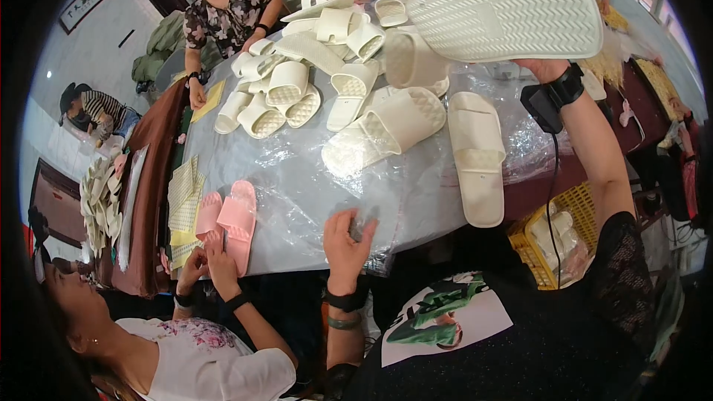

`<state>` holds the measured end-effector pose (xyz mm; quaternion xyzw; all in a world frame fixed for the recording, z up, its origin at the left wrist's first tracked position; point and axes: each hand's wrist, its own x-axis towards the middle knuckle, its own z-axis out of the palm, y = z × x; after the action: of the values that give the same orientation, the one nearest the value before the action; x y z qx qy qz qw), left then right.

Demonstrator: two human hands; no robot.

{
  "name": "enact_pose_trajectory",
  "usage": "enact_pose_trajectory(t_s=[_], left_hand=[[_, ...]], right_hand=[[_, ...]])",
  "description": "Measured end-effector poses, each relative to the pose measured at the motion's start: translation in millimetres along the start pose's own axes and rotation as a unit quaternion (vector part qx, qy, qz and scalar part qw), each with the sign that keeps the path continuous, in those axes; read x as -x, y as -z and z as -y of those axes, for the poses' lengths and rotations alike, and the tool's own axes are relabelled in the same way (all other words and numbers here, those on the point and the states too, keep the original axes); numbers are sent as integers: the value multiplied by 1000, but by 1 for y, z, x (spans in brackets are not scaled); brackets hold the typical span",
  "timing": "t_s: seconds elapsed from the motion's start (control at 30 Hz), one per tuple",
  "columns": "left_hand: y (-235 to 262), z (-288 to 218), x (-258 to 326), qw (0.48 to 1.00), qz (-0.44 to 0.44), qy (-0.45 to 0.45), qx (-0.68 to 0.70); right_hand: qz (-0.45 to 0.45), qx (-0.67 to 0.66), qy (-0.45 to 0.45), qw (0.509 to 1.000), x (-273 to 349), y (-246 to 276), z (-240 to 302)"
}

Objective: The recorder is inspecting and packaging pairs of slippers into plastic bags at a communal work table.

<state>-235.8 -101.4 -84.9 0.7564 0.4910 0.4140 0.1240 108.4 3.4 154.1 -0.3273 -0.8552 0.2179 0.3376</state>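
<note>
My right hand (548,68) is raised at the upper right and holds a cream slide slipper (505,18), its zigzag-patterned sole facing me. The slipper hides most of those fingers. Low over the front of the table, my left hand (347,246) is empty, thumb and fingers apart, beside crumpled clear plastic film (382,241). A cream slipper (477,160) lies upright to the right, toe toward me. Another cream slipper (390,126) rests partly under clear film in the middle. Behind it, a heap of cream slippers (290,85) covers the far part of the table.
At left, a co-worker's hands (219,260) are at a pink slipper pair (239,215). Yellow sticker sheets (186,193) lie near the table's left edge. A yellow crate (583,212) with wrapped slippers stands at lower right. Other people sit across the table (297,186).
</note>
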Motion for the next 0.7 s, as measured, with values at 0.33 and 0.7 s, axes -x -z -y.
enact_pose_trajectory(t_s=[0.33, 0.7], left_hand=[[22, -28, -8, 964, 211, -4, -164], [39, -26, 8, 971, 140, 55, -186]], right_hand=[[155, 275, -7, 949, -69, 6, -7], [32, 463, -22, 886, -74, -58, -67]])
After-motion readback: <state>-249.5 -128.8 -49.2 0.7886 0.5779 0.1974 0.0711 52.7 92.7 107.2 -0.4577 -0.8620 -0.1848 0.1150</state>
